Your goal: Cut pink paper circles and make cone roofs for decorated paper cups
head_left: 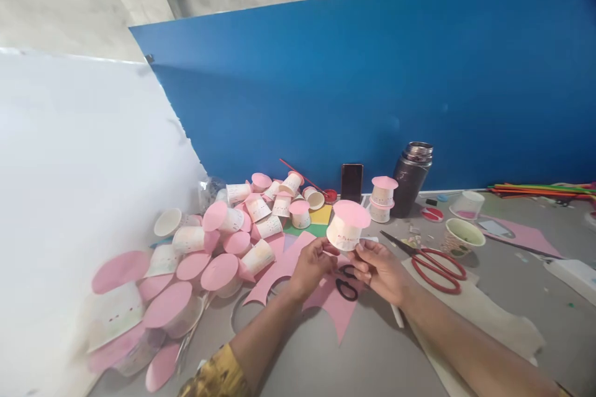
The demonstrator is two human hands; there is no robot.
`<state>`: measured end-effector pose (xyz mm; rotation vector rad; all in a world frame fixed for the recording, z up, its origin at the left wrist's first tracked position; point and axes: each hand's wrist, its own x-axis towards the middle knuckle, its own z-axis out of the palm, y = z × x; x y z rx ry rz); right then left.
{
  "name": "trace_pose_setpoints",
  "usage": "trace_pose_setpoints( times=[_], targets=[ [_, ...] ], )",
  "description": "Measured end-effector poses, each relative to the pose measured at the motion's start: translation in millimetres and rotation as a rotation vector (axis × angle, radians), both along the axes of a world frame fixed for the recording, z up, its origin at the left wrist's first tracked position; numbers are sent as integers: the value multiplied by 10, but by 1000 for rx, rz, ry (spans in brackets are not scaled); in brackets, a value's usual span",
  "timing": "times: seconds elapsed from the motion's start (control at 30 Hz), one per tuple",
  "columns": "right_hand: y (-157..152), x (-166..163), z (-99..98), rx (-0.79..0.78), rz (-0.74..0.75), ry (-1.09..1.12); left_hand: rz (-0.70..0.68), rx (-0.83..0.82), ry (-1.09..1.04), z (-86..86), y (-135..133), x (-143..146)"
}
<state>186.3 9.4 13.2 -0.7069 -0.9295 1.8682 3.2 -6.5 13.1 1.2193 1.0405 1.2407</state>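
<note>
In the middle of the head view a white paper cup (343,236) is held up, its wide rim downward, with a round pink paper disc (352,214) on top. Small marks run along its side. My left hand (315,265) pinches the lower left of the rim, and my right hand (379,268) grips the lower right with thumb and fingers. Below them are black-handled scissors (346,289), partly hidden, on cut pink paper (333,316). Large red-handled scissors (437,268) lie just right of my right hand.
Many pink-topped paper cups (223,273) are heaped at the left. Behind my hands stand a phone (352,182), two stacked pink-topped cups (383,195) and an uncapped dark flask (412,180). A patterned cup (460,237) and a white power strip (572,278) are at the right.
</note>
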Motion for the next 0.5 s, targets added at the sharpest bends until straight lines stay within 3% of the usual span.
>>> trace_pose_setpoints(
  times=[0.07,0.13,0.5],
  targets=[
    [63,6,-25,20,-56,-46,-152,-159,-162,14,0,-15],
    [105,6,-45,48,-108,-93,-200,-315,-336,25,7,-29],
    [99,-4,-31,69,-88,-204,-47,-469,-475,164,100,-38]
  ],
)
